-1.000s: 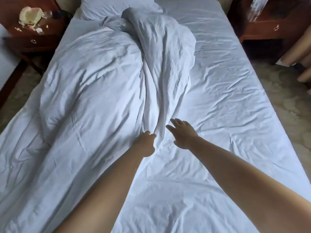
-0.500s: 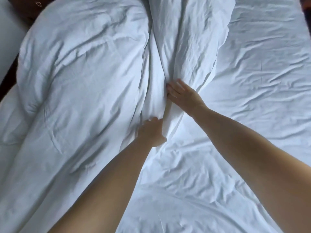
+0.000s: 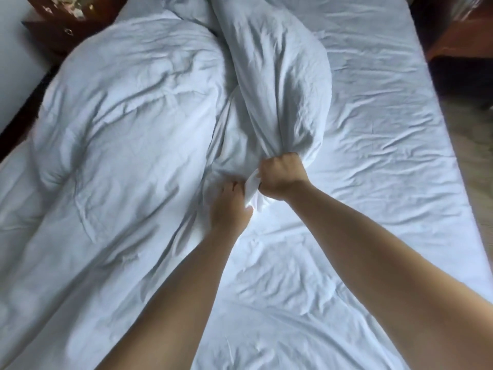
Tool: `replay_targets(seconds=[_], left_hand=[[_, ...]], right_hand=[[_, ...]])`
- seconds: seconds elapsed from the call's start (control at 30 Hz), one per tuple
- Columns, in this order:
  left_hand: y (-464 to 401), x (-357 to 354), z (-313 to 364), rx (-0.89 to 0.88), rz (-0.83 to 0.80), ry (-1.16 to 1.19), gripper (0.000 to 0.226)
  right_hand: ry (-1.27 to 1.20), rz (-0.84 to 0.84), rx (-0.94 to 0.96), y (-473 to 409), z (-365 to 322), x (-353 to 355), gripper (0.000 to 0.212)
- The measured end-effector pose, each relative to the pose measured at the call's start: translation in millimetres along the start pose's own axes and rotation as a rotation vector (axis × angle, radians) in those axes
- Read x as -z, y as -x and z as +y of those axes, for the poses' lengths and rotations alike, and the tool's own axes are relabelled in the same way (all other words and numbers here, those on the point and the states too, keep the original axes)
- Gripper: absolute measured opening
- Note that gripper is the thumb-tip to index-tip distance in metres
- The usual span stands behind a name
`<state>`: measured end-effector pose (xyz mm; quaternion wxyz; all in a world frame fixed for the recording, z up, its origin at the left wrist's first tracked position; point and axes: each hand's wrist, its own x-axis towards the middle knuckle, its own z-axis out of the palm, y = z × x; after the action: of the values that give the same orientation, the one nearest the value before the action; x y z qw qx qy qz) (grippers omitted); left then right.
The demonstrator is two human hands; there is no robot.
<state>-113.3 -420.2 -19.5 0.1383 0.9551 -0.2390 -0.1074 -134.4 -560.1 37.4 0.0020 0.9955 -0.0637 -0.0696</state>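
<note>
Bed (image 3: 373,161): the sheet lies bare and creased over the right half and the near middle. Where the duvet touches it, a pull toward the near edge would likely drag the sheet along and deepen the creases.

Duvet (image 3: 128,134): heaped over the left half. A thick twisted ridge runs from the far middle down to the hands at the centre. Most of the bulk sits left of the grip point, so a pull from one bunched spot would probably tighten the twist rather than open it. It could also slide the whole heap toward the left edge instead of spreading it to the right.

Stand (image 3: 61,33): far left, close to the duvet, with small pale scraps on top, too blurred to name. A hard shake could sweep them off.

Right hand (image 3: 280,177): a fist closed round the gathered near end of the ridge, with a short tail of cloth showing below it. The fist may hold cover cloth only. In that case the filling would stay behind and clump inside, or the bunch would slip out under load.

Left hand (image 3: 229,206): just left of and nearer than the right, touching the tail, fingertips sunk in a fold. Whether it grips or only presses cannot be told; if it only presses, the load falls on one hand
</note>
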Motion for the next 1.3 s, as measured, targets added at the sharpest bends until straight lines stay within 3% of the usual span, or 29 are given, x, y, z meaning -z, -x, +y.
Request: replay_targets(seconds=[0.1,0.3,0.6,0.83,1.0,1.17,1.3], left_hand=[[21,18,15,0.039,-0.177,0.104,0.023],[105,42,26,0.034,-0.428,0.222,0.025],[281,106,29,0.003,-0.453,0.17,0.033],[423,83,15,-0.031,-0.615,-0.02,0.035],[466,68,23,-0.021,-0.633,-0.123,0.03],[483,73,46,-0.001,-0.594,-0.147,0.029],[487,80,78,0.076,-0.635,-0.1,0.029]], right_hand=[[0.07,-0.04,-0.012,36,2,18,0.029],[0.09,-0.112,-0.029,134,-21,36,0.032],[-0.019,-0.096,-0.15,311,-100,78,0.041],[-0.025,-0.234,-0.108,452,-163,37,0.051],[-0.01,-0.329,-0.086,489,-165,12,0.056],[-0.04,-0.376,-0.018,490,-142,14,0.076],[0.001,-0.392,0.094,493,-112,22,0.071]])
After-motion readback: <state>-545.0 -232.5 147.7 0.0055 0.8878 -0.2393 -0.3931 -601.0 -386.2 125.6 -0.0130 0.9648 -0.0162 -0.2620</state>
